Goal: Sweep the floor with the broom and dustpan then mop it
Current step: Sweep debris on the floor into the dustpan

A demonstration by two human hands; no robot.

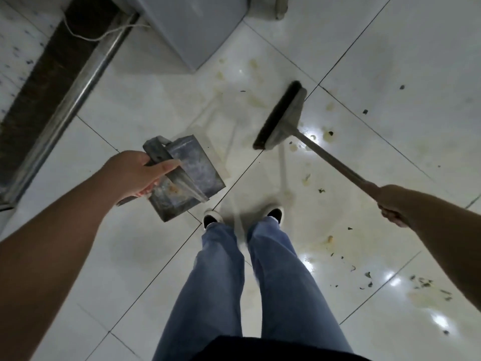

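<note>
**Two hands, two tools over a dirty tiled floor**

Both hands were occupied as the person stood on the white tiled floor (135,256), blue jeans (260,282) and dark shoes with white rims (275,213) visible below. The left hand (135,173) was clamped around the handle of a grey metal dustpan (192,173), fingers curled under and thumb lying along the top; the pan was tilted, its open tray showing a rusty smear inside, and it sat just to the left of the shoes and ahead of them. Whether its lower corner touched the tiles could not be told.

The right hand (395,204) was closed tight on the long handle of the broom (282,118), to the right of the shoes. The handle ran up and away from that hand to the broom head, whose dark bristles faced left; the head lay ahead of the shoes and well apart from the dustpan, across a dark grout line.

Yellowish stains and small dark scraps of debris (421,282) were scattered over the tiles to the right of the shoes and around the broom head. Beyond the dustpan, far from the shoes, a grey cabinet (197,29) stood, with a metal rail (78,92) and a thin white cord (104,35) beside it.
</note>
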